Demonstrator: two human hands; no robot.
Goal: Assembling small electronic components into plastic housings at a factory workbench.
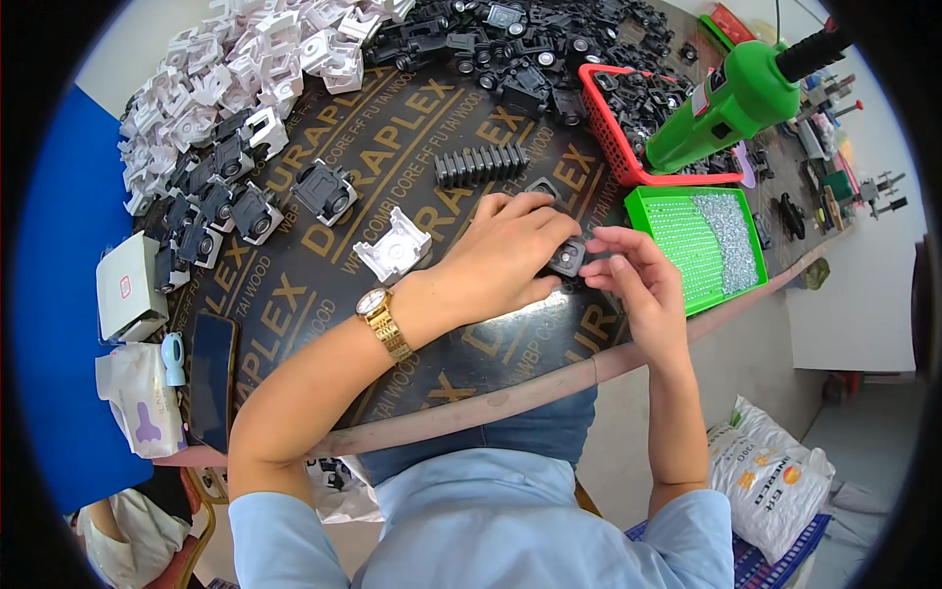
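Observation:
My left hand (510,245) reaches across the table, its fingers closed on a small dark grey plastic toy part (567,257) that is partly hidden under it. My right hand (640,282) is at the part's right edge, thumb and fingertips drawn together; whatever is between them is too small to make out. Another dark part (542,187) lies just beyond my left fingers. A white plastic toy-car piece (394,245) rests left of my left wrist. Farther off, several black ribbed parts (481,165) stand in a row.
A green tray of small screws (702,245) sits at right, beside a red basket (613,147) of black parts. A green electric screwdriver (726,106) hangs above it. White shells (235,79) and black toy-car bodies (491,44) are heaped behind. A phone (213,378) lies left.

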